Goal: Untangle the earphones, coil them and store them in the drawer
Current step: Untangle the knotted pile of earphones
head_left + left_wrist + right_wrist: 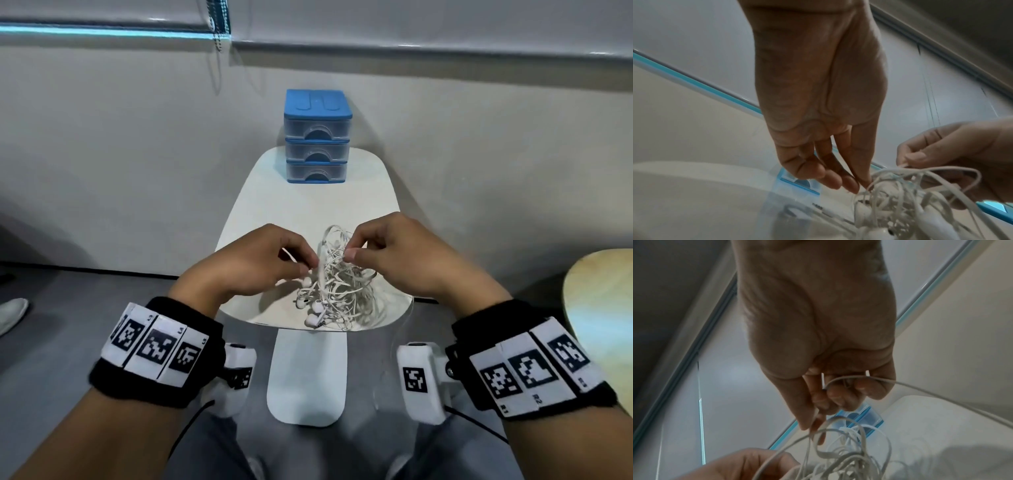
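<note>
Earphones point(334, 284): white tangle on the near end of the table point(308, 205), still knotted.
Your left hand point(253, 263): pinches a strand at the tangle's left, anchoring it.
Your right hand point(397, 257): pinches a loop opposite, likely to tease it free.
Drawer unit point(318, 137): beyond the tangle, three drawers closed; contents unclear.
</note>
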Available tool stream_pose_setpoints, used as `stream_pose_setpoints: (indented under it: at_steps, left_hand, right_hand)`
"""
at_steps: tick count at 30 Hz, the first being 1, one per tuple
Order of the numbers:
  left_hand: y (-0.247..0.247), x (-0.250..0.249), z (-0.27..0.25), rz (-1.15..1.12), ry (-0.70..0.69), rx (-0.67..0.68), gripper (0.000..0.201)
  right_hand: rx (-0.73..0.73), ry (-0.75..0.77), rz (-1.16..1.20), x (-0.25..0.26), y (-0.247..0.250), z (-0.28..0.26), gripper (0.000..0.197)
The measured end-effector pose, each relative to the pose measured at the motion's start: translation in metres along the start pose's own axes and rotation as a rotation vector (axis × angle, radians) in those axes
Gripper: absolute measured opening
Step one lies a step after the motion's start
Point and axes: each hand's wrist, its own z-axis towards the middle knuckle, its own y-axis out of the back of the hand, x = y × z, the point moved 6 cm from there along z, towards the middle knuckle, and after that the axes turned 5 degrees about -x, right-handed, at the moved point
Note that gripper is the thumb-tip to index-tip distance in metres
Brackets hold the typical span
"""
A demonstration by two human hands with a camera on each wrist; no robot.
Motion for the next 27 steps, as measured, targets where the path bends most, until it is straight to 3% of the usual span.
stream_pose_setpoints:
  at_steps: [4,8,17,27]
  left_hand:
    - [-0.003,-0.01,-0.001,-0.076,-0.031,0.052,0.018]
    - [-0.013,-0.017,0.0,-0.148,-0.017,0.088,0.034]
    - [-0.016,-0.027,0.003,-0.141,-0.025,0.009,0.031]
    - [-0.012,-0.031,0.003,-0.144,-0.029,-0.087,0.029]
  right_hand:
    - [-0.045,0.019,-0.094,0.0,0.006,0.001,0.009]
    - [-0.013,0.04,-0.1,0.001,-0.001,-0.002,0.01]
    - [-0.007,0.033,-0.053,-0.009,-0.009,-0.004,0.007]
    - [0.008,0.009,0.201,-0.017,-0.012,-0.003,0.007]
